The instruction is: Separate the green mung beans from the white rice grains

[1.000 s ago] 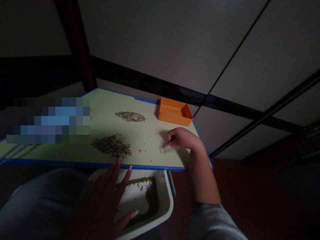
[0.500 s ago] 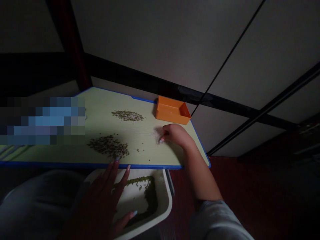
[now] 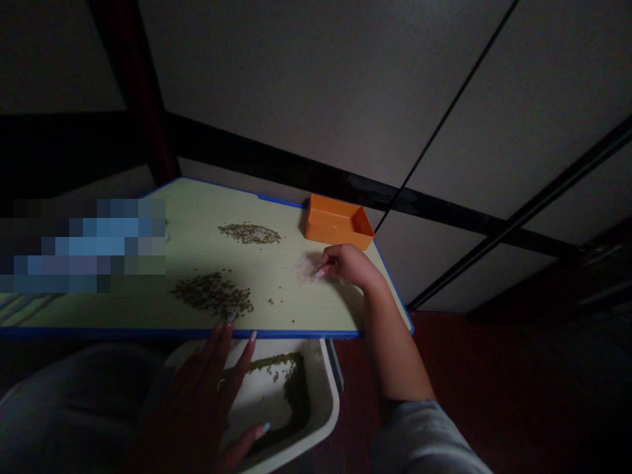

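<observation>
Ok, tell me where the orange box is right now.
In the head view, the orange box sits at the far edge of the table, toward its right end, just beyond the right hand.

the orange box [image 3: 330, 228] right of centre looks like smooth plastic, the tabletop [image 3: 276, 266] mid-frame smooth and matt with a plastic-looking blue rim [image 3: 306, 334], the tub [image 3: 323, 392] at lower centre smooth plastic, the sleeve [image 3: 427, 434] at lower right soft matt cloth, and the dark heap [image 3: 212, 293] left of centre matt and grainy.
</observation>
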`<state>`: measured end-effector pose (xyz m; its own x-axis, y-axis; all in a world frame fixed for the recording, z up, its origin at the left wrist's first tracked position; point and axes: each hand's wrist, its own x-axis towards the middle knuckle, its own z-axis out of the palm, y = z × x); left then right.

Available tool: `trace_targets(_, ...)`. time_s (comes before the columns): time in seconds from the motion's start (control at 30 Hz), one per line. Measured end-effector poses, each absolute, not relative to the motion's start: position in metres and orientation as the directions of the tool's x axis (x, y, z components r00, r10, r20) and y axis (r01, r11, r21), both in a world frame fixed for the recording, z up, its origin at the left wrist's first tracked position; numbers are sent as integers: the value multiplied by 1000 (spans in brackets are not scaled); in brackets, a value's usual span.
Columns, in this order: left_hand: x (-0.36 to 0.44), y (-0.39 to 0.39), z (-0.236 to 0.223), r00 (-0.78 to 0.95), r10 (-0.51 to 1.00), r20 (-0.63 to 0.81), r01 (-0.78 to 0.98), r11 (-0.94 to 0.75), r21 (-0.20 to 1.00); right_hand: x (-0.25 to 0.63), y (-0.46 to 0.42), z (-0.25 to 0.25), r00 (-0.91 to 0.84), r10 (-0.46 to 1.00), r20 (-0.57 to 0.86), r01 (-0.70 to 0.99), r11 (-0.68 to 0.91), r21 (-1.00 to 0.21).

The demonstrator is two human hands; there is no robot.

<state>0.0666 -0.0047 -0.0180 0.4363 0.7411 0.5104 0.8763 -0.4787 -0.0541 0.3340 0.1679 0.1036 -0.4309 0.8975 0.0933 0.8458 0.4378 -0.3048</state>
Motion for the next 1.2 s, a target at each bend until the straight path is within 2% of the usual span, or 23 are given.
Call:
trace_targets(0.07,66,-4,-18,437,729,527,875,-481,-60,337,167,103,-461,885,61,809,448,-381)
trace_targets(0.13,65,-4,-19,436,721,539,872,-487,-55,333,164,101,-504,864,15,792,469,-391)
trace_targets(0.23,65,-4,-19,435,724,535,871,-490,-44,319,160,100,-514,858,1,832,498,-245)
trace_targets(0.33,66,-5,-18,427,734,528,872,-489,-25,306,158,100,-448,890,86,889,454,-62)
trace_targets(0.4,68,-6,-18,389,763,516,881,-472,35,303,158,101,-439,889,128,895,446,-23)
trace_targets(0.47,70,-7,-18,325,803,500,892,-436,121,306,159,102,-450,878,161,883,465,-69)
trace_targets(0.57,70,-7,-19,309,812,496,889,-432,153,323,162,107,-426,882,199,858,464,-218)
trace_targets(0.63,70,-7,-20,304,807,506,889,-431,152,340,163,111,-361,924,124,883,382,-274)
trace_targets(0.7,70,-7,-21,299,808,508,892,-425,151,357,164,115,-259,963,-78,938,231,-260)
trace_targets(0.8,71,-7,-21,292,811,507,893,-420,158,370,163,118,-206,970,-127,960,174,-221)
trace_targets(1.03,72,-5,-21,290,806,517,887,-429,171,344,161,113,-236,966,-101,966,222,-133)
trace_targets(1.2,71,-5,-22,296,806,512,886,-432,168,332,165,109,-289,957,6,951,288,-115)
